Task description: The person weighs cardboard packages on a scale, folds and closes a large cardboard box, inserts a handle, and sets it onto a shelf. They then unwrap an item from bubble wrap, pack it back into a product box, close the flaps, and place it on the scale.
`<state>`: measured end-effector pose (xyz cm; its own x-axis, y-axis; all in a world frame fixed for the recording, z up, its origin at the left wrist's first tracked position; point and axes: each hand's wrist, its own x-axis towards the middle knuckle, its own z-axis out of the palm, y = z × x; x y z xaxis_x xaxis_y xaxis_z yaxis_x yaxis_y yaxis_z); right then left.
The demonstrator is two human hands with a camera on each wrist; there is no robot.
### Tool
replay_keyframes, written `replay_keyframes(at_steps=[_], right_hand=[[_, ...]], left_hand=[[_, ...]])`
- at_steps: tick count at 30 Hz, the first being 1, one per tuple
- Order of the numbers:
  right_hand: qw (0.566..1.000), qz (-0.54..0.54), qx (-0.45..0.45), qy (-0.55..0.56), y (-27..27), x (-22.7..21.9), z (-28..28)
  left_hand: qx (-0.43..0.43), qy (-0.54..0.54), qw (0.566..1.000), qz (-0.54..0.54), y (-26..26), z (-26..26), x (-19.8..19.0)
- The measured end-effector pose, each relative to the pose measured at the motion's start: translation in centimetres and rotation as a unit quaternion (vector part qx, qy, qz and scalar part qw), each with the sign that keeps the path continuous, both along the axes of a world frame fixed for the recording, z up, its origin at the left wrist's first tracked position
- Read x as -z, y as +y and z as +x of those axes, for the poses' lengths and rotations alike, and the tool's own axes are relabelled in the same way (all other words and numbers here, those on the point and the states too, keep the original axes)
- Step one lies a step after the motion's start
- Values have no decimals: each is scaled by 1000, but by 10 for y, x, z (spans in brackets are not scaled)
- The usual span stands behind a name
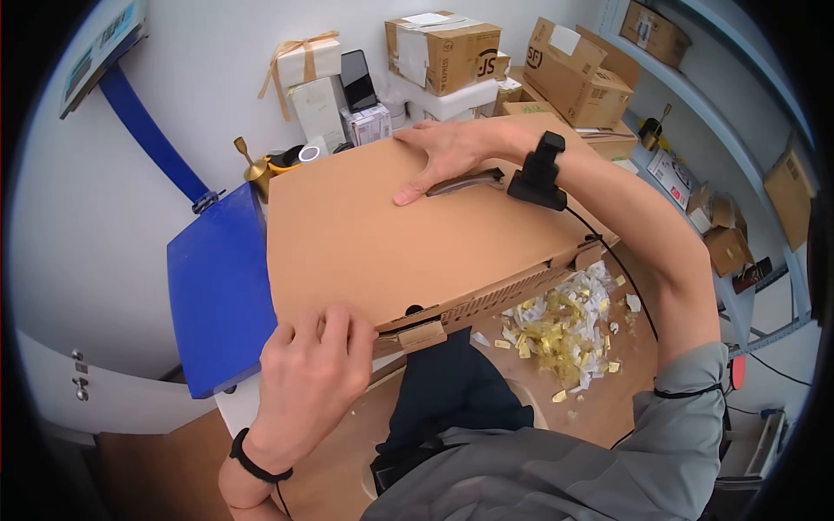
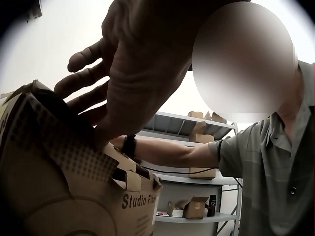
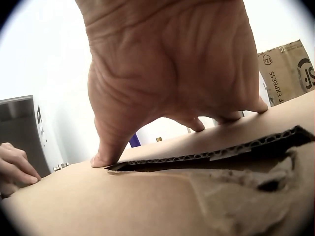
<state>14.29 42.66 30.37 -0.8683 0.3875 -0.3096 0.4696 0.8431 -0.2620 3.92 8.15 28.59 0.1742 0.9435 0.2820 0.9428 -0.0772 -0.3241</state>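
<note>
A large brown cardboard box (image 1: 347, 217) lies closed in front of the person, with a torn slot (image 3: 197, 162) in its top. My right hand (image 1: 452, 148) rests on this top beside the slot, thumb and fingers spread, fingertips touching the cardboard near the far edge. At the near left corner, my left hand (image 1: 317, 365) has its fingers bent over the box's edge, the thumb against the printed side in the left wrist view. A small cardboard tab (image 1: 421, 336) sticks out next to that hand. Printed letters (image 2: 138, 199) show on the side.
Shredded yellow and white packing paper (image 1: 569, 326) is heaped at right, below the box. A blue panel (image 1: 217, 286) stands at left. Behind are parcel boxes (image 1: 443, 52), a phone (image 1: 357, 80) and a brass-coloured object (image 1: 252, 169). Metal shelves (image 1: 730, 130) line the right; a black cable (image 1: 621, 265) trails from the right wrist.
</note>
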Motion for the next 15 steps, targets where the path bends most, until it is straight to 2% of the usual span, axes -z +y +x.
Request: replay_keyframes(at_steps=[1,3,4,6,7,9,13,15], right_hand=[[1000,-8,-2,-1,0,0,0],[1000,-4,5,7,1,4,-1],[1000,-2,9,14,0,4,-1],[1000,-2,13,6,-1,0,0],[1000,-1,13,-9,-4,0,0],[1000,-10,6,-3,-4,-2,0],[1000,0,8,3,1,3,-3],[1000,-2,3,13,-1,6,-1]], left_hand=[[4,1,1000,2,3,-4,-1],[104,-78,991,19,14,-12,0],[105,-75,991,19,14,-13,8],[111,-207,965,116,10,-15,35],[109,-204,967,109,8,-16,46],[89,-201,955,199,3,-12,61],[53,-217,957,188,0,-5,55],[84,-254,944,195,1,-10,63]])
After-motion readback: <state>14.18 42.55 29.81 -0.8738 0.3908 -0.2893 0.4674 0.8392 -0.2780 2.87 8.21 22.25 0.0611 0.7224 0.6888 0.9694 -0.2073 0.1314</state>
